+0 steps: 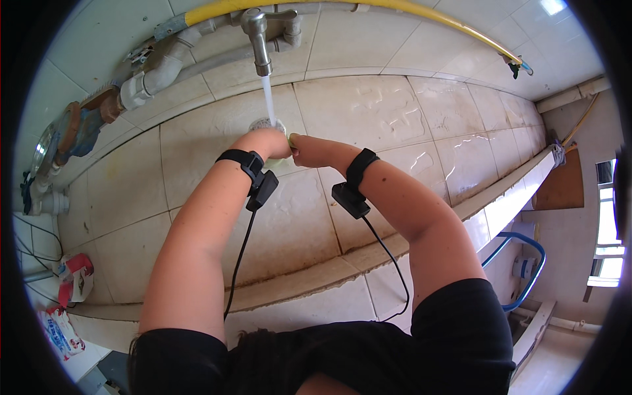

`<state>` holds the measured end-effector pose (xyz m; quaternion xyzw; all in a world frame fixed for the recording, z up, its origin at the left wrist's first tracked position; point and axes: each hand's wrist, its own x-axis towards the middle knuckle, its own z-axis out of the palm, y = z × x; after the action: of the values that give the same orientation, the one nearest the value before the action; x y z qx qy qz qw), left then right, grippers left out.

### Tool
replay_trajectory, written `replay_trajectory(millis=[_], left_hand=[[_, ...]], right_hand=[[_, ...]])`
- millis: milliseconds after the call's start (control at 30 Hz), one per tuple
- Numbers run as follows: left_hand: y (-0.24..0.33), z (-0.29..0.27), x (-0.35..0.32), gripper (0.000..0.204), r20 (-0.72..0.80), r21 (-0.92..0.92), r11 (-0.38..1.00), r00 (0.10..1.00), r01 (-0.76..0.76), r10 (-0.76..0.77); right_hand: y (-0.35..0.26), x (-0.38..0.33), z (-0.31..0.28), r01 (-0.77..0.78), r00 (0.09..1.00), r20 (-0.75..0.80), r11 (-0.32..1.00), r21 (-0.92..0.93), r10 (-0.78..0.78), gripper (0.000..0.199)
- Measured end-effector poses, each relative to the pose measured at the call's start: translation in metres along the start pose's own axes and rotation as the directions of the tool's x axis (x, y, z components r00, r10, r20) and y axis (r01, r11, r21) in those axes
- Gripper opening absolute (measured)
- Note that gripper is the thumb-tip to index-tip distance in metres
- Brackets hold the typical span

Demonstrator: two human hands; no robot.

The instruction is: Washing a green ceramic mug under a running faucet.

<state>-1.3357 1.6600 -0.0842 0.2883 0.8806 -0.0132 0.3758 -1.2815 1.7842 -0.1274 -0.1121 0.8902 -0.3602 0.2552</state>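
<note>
Two bare arms reach out over a big tiled sink [368,118]. The left hand [266,143] and the right hand [315,150] meet in the middle, right under a metal tap [258,36]. Water [268,99] runs down from the tap in a thin white stream and lands at the hands.

Between the two hands sits a small pale thing [288,139]. Both hands press against it, one from each side. Only a little yellow-green edge of it shows, so what it is cannot be told. The fingers of both hands are curled away on the far side and hidden. I cannot tell how tightly they are closed.

Just behind the left hand there is a round drain [263,122] in the sink floor. It is half hidden by the hand.

Each wrist wears a black band with a small black box, the left wrist band [245,162] and the right wrist band [359,168]. A thin black wire hangs down from each box.

A yellow pipe [421,14] runs along the wall above the tap. Grey pipes [158,72] run out to the left of the tap. Far left, by the sink's edge, lie a red and white packet [78,273] and a white packet [60,332].
</note>
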Motion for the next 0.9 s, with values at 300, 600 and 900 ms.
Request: replay_trajectory(millis=[300,600,900], left_hand=[[0.002,-0.003,-0.008,0.041,0.019,-0.047,0.993,0.994,0.107,-0.106],[-0.002,0.0,-0.005,0.041,0.031,-0.041,0.999,0.999,0.02,-0.019],[0.0,0.005,-0.01,0.033,-0.131,-0.02,1.0,0.991,0.023,-0.025]], right_hand=[[-0.006,-0.001,-0.002,-0.043,0.999,-0.023,0.997,-0.069,0.041,0.015],[-0.007,-0.004,-0.004,-0.03,0.999,-0.018,0.998,-0.059,0.029,0.015],[-0.004,-0.001,0.001,-0.043,0.999,-0.027,0.998,-0.037,0.042,0.014]])
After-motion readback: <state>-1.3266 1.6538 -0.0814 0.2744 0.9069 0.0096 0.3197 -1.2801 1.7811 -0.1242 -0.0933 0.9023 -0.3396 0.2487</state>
